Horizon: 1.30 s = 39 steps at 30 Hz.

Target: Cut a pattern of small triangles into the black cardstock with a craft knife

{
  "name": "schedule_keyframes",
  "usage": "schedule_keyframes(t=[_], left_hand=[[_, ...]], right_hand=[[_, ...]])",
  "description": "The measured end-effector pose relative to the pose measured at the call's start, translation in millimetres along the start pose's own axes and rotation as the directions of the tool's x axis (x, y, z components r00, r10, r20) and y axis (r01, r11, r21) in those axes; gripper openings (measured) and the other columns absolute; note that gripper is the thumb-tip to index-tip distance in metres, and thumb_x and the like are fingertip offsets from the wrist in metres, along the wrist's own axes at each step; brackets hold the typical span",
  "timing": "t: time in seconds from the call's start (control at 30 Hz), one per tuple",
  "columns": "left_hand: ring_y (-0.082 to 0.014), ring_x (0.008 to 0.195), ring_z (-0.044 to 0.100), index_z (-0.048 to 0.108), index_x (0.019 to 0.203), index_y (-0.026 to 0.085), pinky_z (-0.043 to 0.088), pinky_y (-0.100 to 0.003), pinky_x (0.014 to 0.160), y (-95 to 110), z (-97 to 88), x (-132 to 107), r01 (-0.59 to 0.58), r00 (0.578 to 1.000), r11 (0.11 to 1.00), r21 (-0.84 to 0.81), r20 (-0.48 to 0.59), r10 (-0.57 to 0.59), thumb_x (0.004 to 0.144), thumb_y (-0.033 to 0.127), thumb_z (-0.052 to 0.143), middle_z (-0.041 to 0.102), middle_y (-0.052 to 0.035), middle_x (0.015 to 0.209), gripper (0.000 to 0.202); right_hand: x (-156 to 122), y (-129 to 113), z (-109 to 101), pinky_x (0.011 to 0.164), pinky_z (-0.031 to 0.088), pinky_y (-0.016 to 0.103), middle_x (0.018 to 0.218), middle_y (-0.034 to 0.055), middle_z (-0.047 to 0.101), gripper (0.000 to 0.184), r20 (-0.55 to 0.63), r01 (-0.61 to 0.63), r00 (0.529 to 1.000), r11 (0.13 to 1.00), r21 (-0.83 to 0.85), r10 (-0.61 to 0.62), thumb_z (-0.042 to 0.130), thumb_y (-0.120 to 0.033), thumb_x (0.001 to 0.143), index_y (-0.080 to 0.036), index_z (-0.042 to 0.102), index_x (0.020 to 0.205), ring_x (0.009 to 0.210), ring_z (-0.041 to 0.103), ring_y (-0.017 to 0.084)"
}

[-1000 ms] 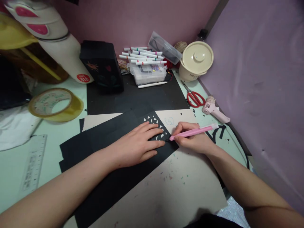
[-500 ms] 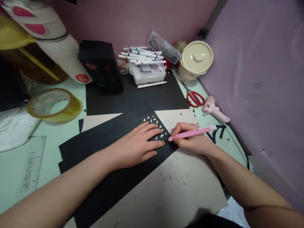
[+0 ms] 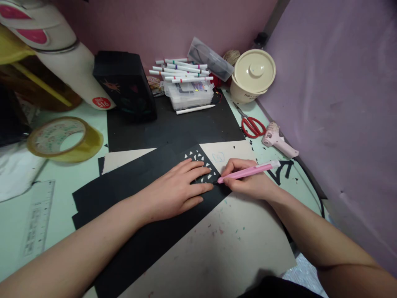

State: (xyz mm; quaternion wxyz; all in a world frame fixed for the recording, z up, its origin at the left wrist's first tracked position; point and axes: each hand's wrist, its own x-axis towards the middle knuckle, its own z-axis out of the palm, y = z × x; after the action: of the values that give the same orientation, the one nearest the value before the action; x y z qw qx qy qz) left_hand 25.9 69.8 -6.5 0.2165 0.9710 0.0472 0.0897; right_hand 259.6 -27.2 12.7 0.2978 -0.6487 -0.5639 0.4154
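Observation:
My left hand (image 3: 176,190) lies flat on black paper (image 3: 124,178), its fingers spread over a corner with several small triangular cut-outs (image 3: 208,177) that show white. Just to the right, my right hand (image 3: 248,182) is closed in a pen grip on a slim pink craft knife (image 3: 245,172) with a pale end. The knife slants down to the left, and its tip meets the black paper by the cut-outs, close to my left fingertips. The blade itself is too small to make out. Beneath the black paper lies a pale board (image 3: 217,248) with coloured specks.
Red-handled scissors (image 3: 253,126), a pink glue gun (image 3: 279,140) and black paper scraps (image 3: 283,170) lie at the right. White markers (image 3: 186,74) rest on a clear box behind, beside a cream lidded pot (image 3: 248,89). Leftward are a tape roll (image 3: 88,145), a ruler (image 3: 37,217) and a black box (image 3: 127,91).
The whole view has shifted slightly, so things appear a little further left. Both hands keep nearly the same place on the paper, with the knife still in my right hand.

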Motion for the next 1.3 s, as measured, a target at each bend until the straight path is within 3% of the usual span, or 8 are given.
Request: schedule_keyframes(t=[0.53, 0.83, 1.07, 1.17, 1.3], left_hand=[[-0.0318, 0.14, 0.04, 0.062, 0.129, 0.026, 0.034, -0.057, 0.115, -0.1, 0.1, 0.2, 0.004, 1.0, 1.0, 0.003, 0.004, -0.004, 0.097, 0.032, 0.055, 0.052, -0.011, 0.144, 0.034], [-0.0327, 0.14, 0.04, 0.062, 0.13, 0.025, 0.035, -0.058, 0.114, 0.9, -1.3, 0.8, -0.005, 1.0, 0.999, 0.041, 0.028, 0.003, 0.097, 0.033, 0.053, 0.051, -0.0121, 0.145, 0.034], [-0.0326, 0.14, 0.039, 0.061, 0.13, 0.025, 0.035, -0.057, 0.114, 0.0, -1.1, -0.1, -0.011, 0.999, 0.999, 0.044, 0.03, 0.01, 0.098, 0.033, 0.051, 0.051, -0.012, 0.145, 0.034], [-0.0328, 0.139, 0.04, 0.062, 0.129, 0.025, 0.035, -0.058, 0.114, 0.3, -1.2, 0.1, -0.015, 1.0, 0.999, 0.047, 0.024, 0.014, 0.098, 0.033, 0.052, 0.051, -0.0122, 0.145, 0.034], [-0.0324, 0.139, 0.041, 0.062, 0.129, 0.024, 0.036, -0.056, 0.114, -0.4, -0.9, 1.4, -0.026, 1.0, 0.998, 0.049, 0.013, 0.025, 0.098, 0.033, 0.052, 0.052, -0.0126, 0.144, 0.034]], right_hand=[[0.4, 5.4, 1.3, 0.05, 0.036, 0.023, 0.066, 0.0001, 0.066, 0.006, -0.062, 0.015, 0.998, 1.0, 0.005, -0.015, 0.066, -0.018, 0.071, -0.018, 0.063, 0.067, 0.058, 0.052, 0.011], [-0.7, 1.2, 0.6, 0.052, 0.038, 0.023, 0.069, 0.0007, 0.068, 0.004, -0.001, 0.042, 0.999, 0.999, -0.022, -0.042, 0.066, -0.02, 0.073, -0.018, 0.065, 0.07, 0.059, 0.054, 0.011], [-0.6, 4.4, 2.7, 0.051, 0.037, 0.023, 0.067, -0.0004, 0.066, 0.007, -0.065, 0.033, 0.997, 0.999, 0.019, -0.032, 0.062, -0.013, 0.071, -0.019, 0.063, 0.067, 0.058, 0.052, 0.011], [-1.1, 4.4, 3.6, 0.051, 0.037, 0.023, 0.067, -0.0003, 0.066, 0.005, -0.035, 0.056, 0.998, 0.998, 0.01, -0.055, 0.063, -0.015, 0.071, -0.018, 0.063, 0.068, 0.058, 0.053, 0.011], [-1.6, 4.1, 3.7, 0.051, 0.037, 0.022, 0.065, -0.0009, 0.065, 0.006, -0.08, 0.068, 0.995, 0.998, 0.009, -0.067, 0.063, -0.015, 0.071, -0.018, 0.062, 0.066, 0.057, 0.052, 0.011]])
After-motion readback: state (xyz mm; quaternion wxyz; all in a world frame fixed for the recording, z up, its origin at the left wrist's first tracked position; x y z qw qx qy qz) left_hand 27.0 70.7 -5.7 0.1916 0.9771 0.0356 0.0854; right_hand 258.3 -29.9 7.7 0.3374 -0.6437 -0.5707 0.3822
